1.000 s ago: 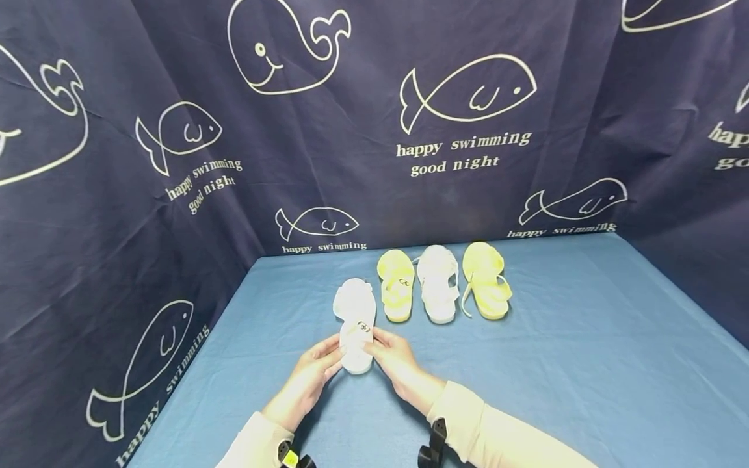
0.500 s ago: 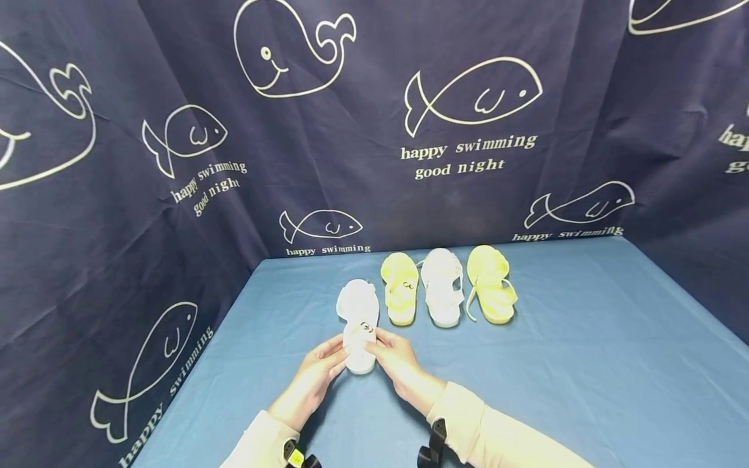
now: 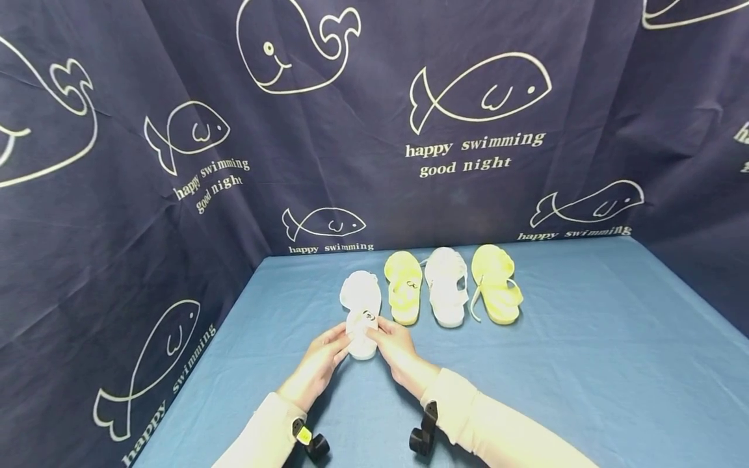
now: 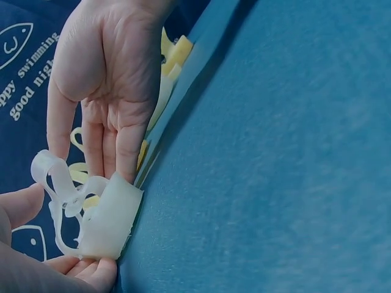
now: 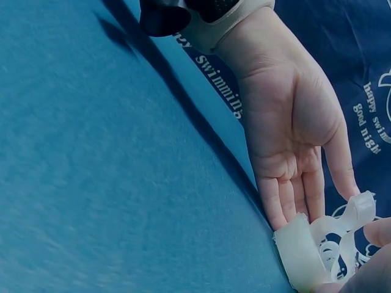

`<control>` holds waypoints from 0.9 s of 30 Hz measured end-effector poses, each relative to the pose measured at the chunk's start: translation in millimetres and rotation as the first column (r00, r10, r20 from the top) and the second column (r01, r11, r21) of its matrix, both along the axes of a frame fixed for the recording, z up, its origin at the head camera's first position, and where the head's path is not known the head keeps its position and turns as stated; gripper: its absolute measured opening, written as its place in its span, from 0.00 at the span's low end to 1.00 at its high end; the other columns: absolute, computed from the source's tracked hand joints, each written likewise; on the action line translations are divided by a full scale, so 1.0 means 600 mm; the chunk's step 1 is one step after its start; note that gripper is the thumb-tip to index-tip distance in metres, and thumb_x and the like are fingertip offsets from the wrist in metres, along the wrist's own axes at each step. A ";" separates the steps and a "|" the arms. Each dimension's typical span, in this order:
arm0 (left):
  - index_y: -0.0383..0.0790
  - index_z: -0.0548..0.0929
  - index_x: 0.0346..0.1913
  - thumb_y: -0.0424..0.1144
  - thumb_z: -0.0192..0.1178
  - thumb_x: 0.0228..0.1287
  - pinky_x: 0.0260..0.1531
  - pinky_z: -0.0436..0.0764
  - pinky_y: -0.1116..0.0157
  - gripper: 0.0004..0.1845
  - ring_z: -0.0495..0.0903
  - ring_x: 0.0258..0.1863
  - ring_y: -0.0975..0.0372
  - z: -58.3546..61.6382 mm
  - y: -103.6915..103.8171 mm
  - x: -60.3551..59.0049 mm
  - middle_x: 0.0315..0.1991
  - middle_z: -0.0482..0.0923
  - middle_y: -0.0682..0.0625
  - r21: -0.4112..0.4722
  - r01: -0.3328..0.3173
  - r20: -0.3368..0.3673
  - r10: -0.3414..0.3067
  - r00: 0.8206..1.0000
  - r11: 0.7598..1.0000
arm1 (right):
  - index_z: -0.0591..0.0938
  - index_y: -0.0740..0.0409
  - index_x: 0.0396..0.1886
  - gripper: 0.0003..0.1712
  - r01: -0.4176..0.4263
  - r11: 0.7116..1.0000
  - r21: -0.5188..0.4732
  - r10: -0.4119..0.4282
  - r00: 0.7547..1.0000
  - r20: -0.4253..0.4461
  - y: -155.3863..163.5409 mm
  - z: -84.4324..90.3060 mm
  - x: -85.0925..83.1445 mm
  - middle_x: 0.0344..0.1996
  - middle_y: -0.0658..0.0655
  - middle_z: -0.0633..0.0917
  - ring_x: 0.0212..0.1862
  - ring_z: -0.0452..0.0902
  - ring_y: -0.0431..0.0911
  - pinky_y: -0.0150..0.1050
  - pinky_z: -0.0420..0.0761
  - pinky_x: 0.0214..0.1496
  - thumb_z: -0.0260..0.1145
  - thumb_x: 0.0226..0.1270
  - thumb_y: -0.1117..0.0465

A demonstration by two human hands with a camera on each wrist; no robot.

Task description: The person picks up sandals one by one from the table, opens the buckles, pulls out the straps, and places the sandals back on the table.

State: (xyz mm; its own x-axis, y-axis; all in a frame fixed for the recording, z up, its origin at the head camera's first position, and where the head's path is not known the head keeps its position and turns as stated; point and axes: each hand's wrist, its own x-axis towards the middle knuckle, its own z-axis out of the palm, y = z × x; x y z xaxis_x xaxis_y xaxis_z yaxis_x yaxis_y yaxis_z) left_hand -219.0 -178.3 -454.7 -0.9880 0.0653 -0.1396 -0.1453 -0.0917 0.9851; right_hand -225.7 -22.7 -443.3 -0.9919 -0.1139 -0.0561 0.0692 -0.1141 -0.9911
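A white sandal (image 3: 363, 299) with a small dark emblem on its strap stands left of centre in the head view, toe pointing away from me. My left hand (image 3: 322, 357) holds its near end from the left, thumb by the strap and fingertips at the sole's edge. From the other side my right hand (image 3: 404, 351) grips the same end, its thumb on the strap. The left wrist view shows the sandal's thick near end (image 4: 113, 220) between the two hands, low over the blue cloth. To its right lies a yellow sandal (image 3: 404, 286).
Further right in the same row are another white sandal (image 3: 447, 286) and a second yellow sandal (image 3: 494, 284) with its thin strap hanging out to the left. Blue cloth (image 3: 585, 364) covers the table. A dark printed curtain (image 3: 374, 130) closes off the back and sides.
Both hands have slid the white sandal forward, away from me, bringing it closer to the row. The other sandals stay put; the head view has shifted slightly.
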 end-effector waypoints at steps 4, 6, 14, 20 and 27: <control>0.22 0.60 0.68 0.31 0.52 0.70 0.71 0.63 0.52 0.28 0.69 0.64 0.53 -0.002 0.001 -0.015 0.68 0.61 0.28 0.001 -0.012 0.005 0.012 1.000 1.000 | 0.67 0.80 0.63 0.29 0.022 1.000 0.002 -0.022 1.000 -0.005 -0.004 0.002 -0.010 0.63 0.74 0.72 0.67 0.66 0.61 0.53 0.65 0.71 0.59 0.65 0.68; 0.22 0.61 0.68 0.30 0.52 0.70 0.70 0.63 0.52 0.27 0.70 0.63 0.53 -0.004 0.001 -0.023 0.68 0.62 0.29 -0.002 -0.015 0.008 0.015 1.000 1.000 | 0.68 0.80 0.63 0.29 0.032 1.000 0.000 -0.032 1.000 -0.001 -0.006 0.002 -0.015 0.62 0.73 0.72 0.67 0.66 0.61 0.52 0.65 0.71 0.59 0.65 0.68; 0.21 0.58 0.69 0.31 0.51 0.70 0.71 0.61 0.52 0.29 0.65 0.67 0.49 -0.004 -0.001 -0.051 0.70 0.59 0.29 0.015 -0.010 0.008 0.009 1.000 1.000 | 0.68 0.77 0.64 0.30 0.071 0.997 0.012 -0.071 0.997 0.017 -0.016 0.007 -0.037 0.63 0.72 0.72 0.69 0.64 0.60 0.52 0.64 0.72 0.60 0.64 0.67; 0.21 0.57 0.69 0.30 0.51 0.70 0.72 0.61 0.53 0.30 0.64 0.69 0.48 -0.002 -0.001 -0.062 0.70 0.58 0.29 0.042 -0.035 0.031 0.034 0.999 0.999 | 0.75 0.74 0.59 0.25 0.097 0.995 0.034 -0.098 0.995 0.012 -0.023 0.007 -0.050 0.58 0.69 0.79 0.63 0.72 0.57 0.50 0.70 0.67 0.61 0.62 0.68; 0.21 0.56 0.70 0.31 0.51 0.71 0.72 0.60 0.54 0.30 0.60 0.71 0.46 0.000 0.002 -0.074 0.71 0.57 0.30 0.051 -0.024 0.031 0.022 0.999 0.998 | 0.74 0.73 0.61 0.25 0.101 0.994 0.029 -0.102 0.994 0.049 -0.025 0.011 -0.062 0.60 0.69 0.77 0.65 0.70 0.58 0.49 0.68 0.69 0.60 0.65 0.67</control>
State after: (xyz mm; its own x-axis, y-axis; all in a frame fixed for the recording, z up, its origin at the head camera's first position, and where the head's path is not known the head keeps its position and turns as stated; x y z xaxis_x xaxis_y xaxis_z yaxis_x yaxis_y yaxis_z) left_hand -263.1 -177.1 -454.7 -0.9847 0.0507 -0.1670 -0.1727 -0.1462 0.9741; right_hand -262.6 -37.7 -436.7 -0.9941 -0.0107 -0.1083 0.1088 -0.0972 -0.9893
